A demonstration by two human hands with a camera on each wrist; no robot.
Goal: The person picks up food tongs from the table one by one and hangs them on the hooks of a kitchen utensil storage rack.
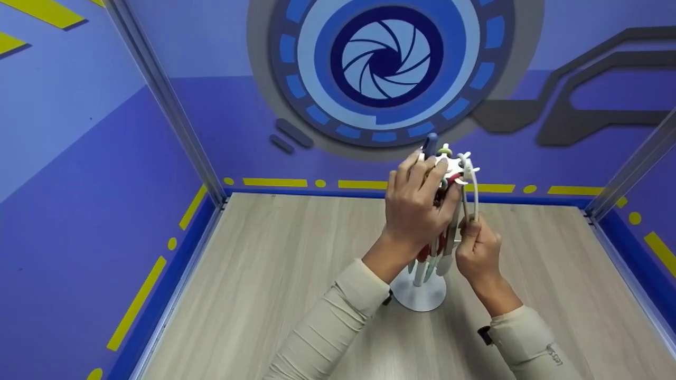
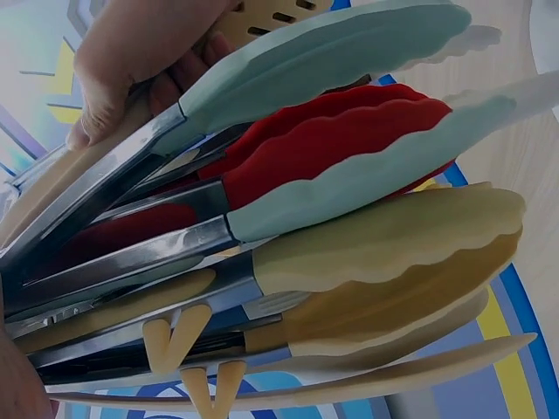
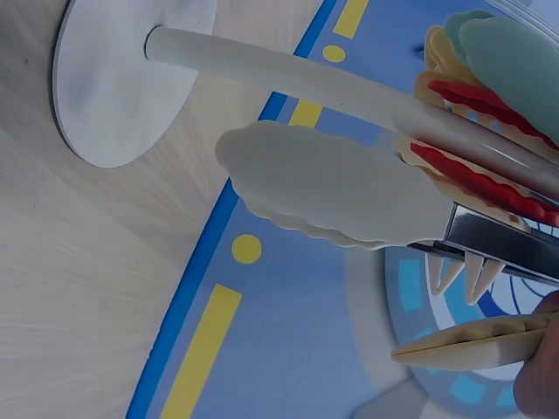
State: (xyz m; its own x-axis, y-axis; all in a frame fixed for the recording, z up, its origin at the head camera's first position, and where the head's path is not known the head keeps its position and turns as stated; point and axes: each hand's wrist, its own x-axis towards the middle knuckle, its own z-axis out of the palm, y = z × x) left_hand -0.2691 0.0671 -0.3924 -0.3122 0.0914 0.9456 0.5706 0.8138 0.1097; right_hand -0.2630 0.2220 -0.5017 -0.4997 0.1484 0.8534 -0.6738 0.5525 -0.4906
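Note:
A utensil stand (image 1: 420, 302) with a round pale base and upright pole bears a white hook rack (image 1: 452, 165) on top. My left hand (image 1: 414, 203) grips this rack, fingers over its top and thumb at its right side. Below hang mint tongs (image 2: 332, 65), red tongs (image 2: 349, 131), yellow tongs (image 2: 384, 240) and grey tongs (image 3: 341, 192). On the right side, my right hand (image 1: 479, 253) holds a beige slotted turner (image 2: 271, 19) by its handle. The handle's upper end reaches up to a hook. A dark blue handle (image 1: 431, 142) sticks up behind the left fingers.
The stand is on a wood-grain table (image 1: 296, 295). A blue patterned panel (image 1: 211, 126) rises behind it, with side panels left and right. Metal corner posts (image 1: 169, 105) stand at the back.

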